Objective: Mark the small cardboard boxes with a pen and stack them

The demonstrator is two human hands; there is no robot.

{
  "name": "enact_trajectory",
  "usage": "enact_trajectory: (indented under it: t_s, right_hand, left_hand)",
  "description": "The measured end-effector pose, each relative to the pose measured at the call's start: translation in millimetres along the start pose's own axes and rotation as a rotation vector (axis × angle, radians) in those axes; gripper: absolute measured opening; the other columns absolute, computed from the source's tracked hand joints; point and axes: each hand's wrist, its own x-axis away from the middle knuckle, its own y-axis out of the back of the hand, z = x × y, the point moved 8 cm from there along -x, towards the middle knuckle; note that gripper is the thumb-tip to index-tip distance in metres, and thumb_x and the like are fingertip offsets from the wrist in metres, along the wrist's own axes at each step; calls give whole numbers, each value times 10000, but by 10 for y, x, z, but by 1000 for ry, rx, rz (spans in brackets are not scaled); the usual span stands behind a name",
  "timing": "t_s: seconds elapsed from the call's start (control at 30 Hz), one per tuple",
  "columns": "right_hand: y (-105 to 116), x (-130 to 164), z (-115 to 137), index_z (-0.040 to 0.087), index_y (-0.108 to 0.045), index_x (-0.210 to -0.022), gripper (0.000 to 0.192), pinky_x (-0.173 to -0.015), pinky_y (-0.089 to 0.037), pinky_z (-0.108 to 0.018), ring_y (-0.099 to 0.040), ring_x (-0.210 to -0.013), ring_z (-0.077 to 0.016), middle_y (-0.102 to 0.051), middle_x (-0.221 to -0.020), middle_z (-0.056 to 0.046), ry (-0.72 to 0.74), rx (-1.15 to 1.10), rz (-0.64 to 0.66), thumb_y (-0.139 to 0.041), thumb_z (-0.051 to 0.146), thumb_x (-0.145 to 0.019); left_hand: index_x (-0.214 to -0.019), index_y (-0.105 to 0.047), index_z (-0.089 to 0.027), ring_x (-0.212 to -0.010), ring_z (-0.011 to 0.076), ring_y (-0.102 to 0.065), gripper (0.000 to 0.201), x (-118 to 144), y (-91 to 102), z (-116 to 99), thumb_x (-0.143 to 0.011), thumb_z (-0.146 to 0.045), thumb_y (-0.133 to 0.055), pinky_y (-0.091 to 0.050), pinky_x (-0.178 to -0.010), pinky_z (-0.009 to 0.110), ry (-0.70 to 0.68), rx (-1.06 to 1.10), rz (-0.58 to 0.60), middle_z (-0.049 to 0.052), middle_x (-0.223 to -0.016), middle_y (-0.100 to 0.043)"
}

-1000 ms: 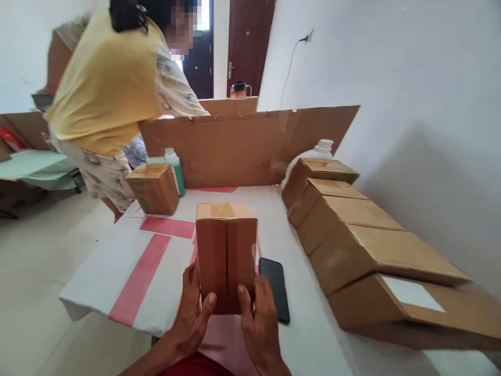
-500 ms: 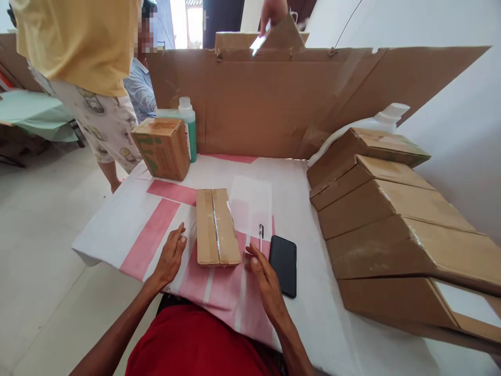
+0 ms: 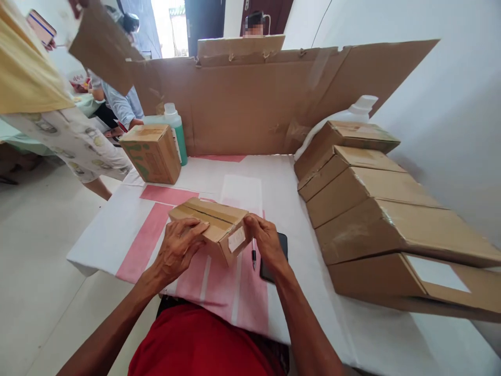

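Left hand [image 3: 180, 245]: fingers curled over the near left edge of the box [image 3: 211, 224], gripping it. Right hand [image 3: 266, 241]: fingers closed against the box's right end, beside a white label. The box sits tilted on the table [image 3: 117, 235], taped seam up. A pen [image 3: 254, 255] and phone [image 3: 274, 261] lie under the right hand.

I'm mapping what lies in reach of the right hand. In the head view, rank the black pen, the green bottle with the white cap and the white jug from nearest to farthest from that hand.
1. Black pen: on the table, right beside the right hand.
2. White jug: far right, behind the stacked cartons.
3. Green bottle with the white cap: far left, against the cardboard wall.

The jug and bottle are close to call.
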Motion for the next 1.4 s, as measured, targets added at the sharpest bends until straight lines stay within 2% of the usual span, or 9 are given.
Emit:
enact_trajectory:
  t_s: [0.1, 0.2, 0.3, 0.47, 0.67, 0.87, 1.03, 1.23, 1.4]
  right_hand:
    - [34, -183, 171, 192, -660, -681, 484, -575, -387, -253, -483, -620, -134, -583, -663, 20, -2, -60, -16, -689, 651, -831]
    - [-62, -318, 69, 188, -624, -650, 506, -525, -355, -246, -430, -564, -113, -524, -602, 33, -114, -152, 40, -724, 659, -805]
    - [-206, -403, -269, 186, -623, -636, 541, -490, -403, -262, -475, -522, -132, -532, -560, 12, -270, -220, 85, -734, 701, -757]
    - [-319, -378, -863, 197, -645, -835, 574, -637, -590, -371, -678, -661, -225, -704, -761, -93, -368, -302, -47, -525, 758, -861]
    - [-223, -193, -1062, 187, -667, -1048, 553, -859, -613, -448, -722, -973, -286, -739, -1130, -139, -291, -229, -173, -545, 700, -881]
    - [-126, -299, -966, 240, -666, -1288, 611, -1125, -437, -484, -527, -1347, -296, -612, -1441, -91, -103, -23, -146, -535, 701, -908]
    - [-334, -342, -853, 222, -727, -1136, 577, -1051, -432, -437, -612, -1137, -285, -735, -1162, -74, -41, 68, -1, -437, 692, -968]
    - [-297, -435, -602, 213, -670, -750, 534, -842, -450, -359, -588, -870, -240, -663, -782, -21, -31, 156, -50, -546, 707, -909]
    - [-204, -457, -721, 190, -731, -1104, 623, -841, -528, -374, -674, -1047, -273, -748, -1113, -106, -83, 29, -90, -522, 738, -894]
  left_hand:
    - [-1350, -604, -250, -1111, 230, -618, 362, -178, 221, -145, -997, -324, -632, -493, -979, 378, -1, 103, -76, 81, -1168, -661]
    - [-1295, -645, -239, -1016, 210, -637, 324, -317, 228, -144, -997, -366, -631, -519, -898, 337, 107, 176, -62, 67, -1104, -666]
    - [-1199, -709, -219, -928, 215, -644, 305, -412, 38, 63, -1021, -418, -563, -516, -830, 336, 311, 203, 39, 66, -1030, -671]
    - [-1190, -746, -198, -948, 270, -664, 436, -433, -399, 568, -1028, -431, -415, -494, -857, 390, 556, 241, 295, 102, -1040, -713]
    - [-1190, -743, -195, -1010, 272, -697, 532, -382, -407, 868, -1009, -562, -403, -523, -874, 370, 641, 355, 364, 87, -1138, -769]
    - [-1454, -543, -202, -1254, 313, -612, 696, 266, -3, 947, -928, -658, -547, -491, -1039, 485, 793, 467, 196, 160, -1386, -625]
    - [-1627, -213, -318, -1449, 358, -437, 1109, 962, 99, 521, -748, -642, -806, -396, -1174, 550, 704, 422, 99, 158, -1600, -388]
    - [-1596, -299, -276, -1476, 319, -416, 777, 1191, -59, 627, -946, -563, -613, -389, -1191, 511, 903, 456, -79, 139, -1595, -422]
    - [-1273, -652, -115, -1182, 374, -604, 721, 1282, -132, 969, -931, -722, -464, -481, -1045, 596, 1099, 290, -58, 186, -1199, -641]
